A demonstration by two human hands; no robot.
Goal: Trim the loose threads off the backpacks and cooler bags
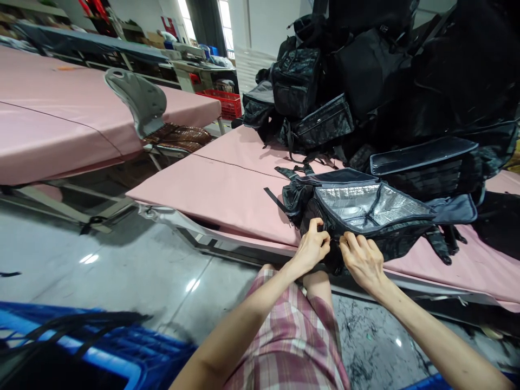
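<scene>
A foil-lined bag (368, 208) is lying open at three o'clock — the left hand (312, 247), fingers curled nearly closed, is pinching its eight-o'clock edge; the right hand (361, 259), likewise curled, is gripping it at six. Toward one o'clock, a pale mark (384, 27) is showing — unreadably small.

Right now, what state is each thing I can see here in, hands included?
Silver-lined bag: open, shiny lining showing.
Left hand: fingers curled, gripping the bag's near side.
Right hand: fingers curled, gripping the bag beside the left hand.
Dark bags: heaped up behind.
Near table: covered in pink.
Grey chair: upright.
Red crate: contents too hidden to tell.
Blue crate: black straps across it.
</scene>
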